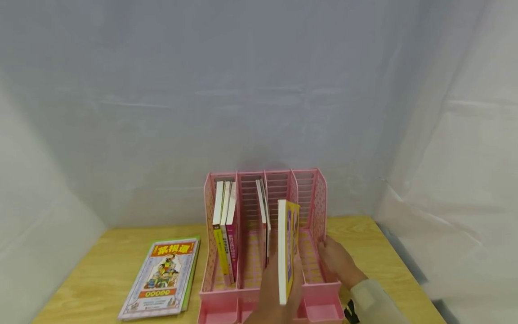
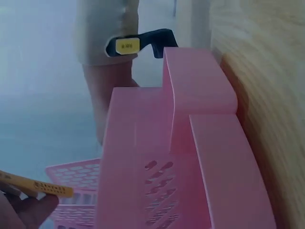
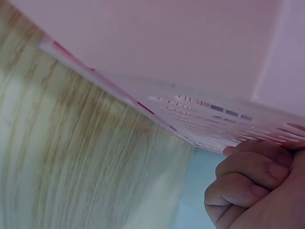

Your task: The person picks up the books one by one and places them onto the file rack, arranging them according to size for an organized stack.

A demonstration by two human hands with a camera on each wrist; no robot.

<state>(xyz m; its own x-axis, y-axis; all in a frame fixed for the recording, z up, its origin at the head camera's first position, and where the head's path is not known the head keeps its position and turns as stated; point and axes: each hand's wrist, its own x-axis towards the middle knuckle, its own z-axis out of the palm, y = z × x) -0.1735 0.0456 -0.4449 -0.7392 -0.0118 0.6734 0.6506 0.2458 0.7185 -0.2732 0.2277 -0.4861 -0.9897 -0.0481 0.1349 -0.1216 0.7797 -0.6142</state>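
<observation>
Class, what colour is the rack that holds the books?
The rack is pink, seen best in the head view.

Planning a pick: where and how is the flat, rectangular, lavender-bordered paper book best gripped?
Probably pinch the lavender-bordered book by its left long edge, thumb on top, from the left. It lies flat; a thin green book beneath shows along its right, so gripping there might catch both.

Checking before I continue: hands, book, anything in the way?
Left hand gripping yellow-covered book at pink file rack. Right hand holding rack's right wall. No obstruction visible at rightmost compartment.
</observation>
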